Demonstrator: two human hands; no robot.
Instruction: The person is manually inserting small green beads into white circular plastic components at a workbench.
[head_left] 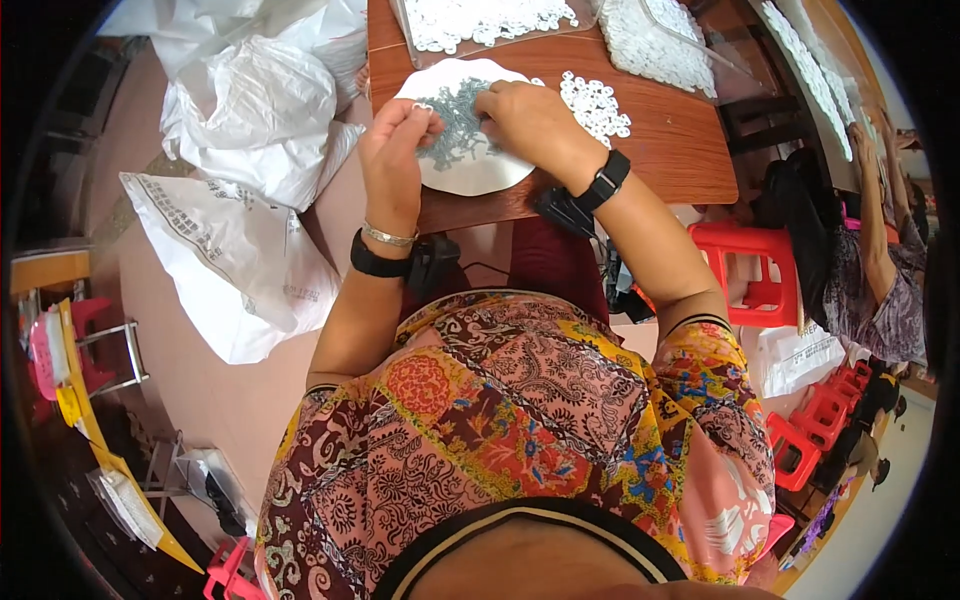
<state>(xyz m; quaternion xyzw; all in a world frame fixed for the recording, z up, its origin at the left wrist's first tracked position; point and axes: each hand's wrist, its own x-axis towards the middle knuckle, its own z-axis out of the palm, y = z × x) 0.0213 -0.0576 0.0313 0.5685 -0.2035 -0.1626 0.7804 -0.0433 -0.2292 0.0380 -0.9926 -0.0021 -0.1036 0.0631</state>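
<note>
A white scalloped plate (470,182) lies near the table's front edge, bearing a heap of thin grey metal pieces (455,125) like small nails or screws. Over the plate's left side, my left hand (398,140) pinches a small white plastic piece (423,107) between thumb and fingertips. My right hand (530,112) reaches over the heap's right part with its fingers drawn together, their tips at the grey pieces. Whatever those fingers hold is too small or hidden. Right of the plate is a loose pile of small white ring-shaped plastic pieces (597,108).
Clear bins of white pieces (490,22) (660,50) stand at the table's back. Large white sacks (250,110) crowd the floor at left. A red stool (745,270) is beside the table's right corner. Another person's arm (878,215) shows at far right.
</note>
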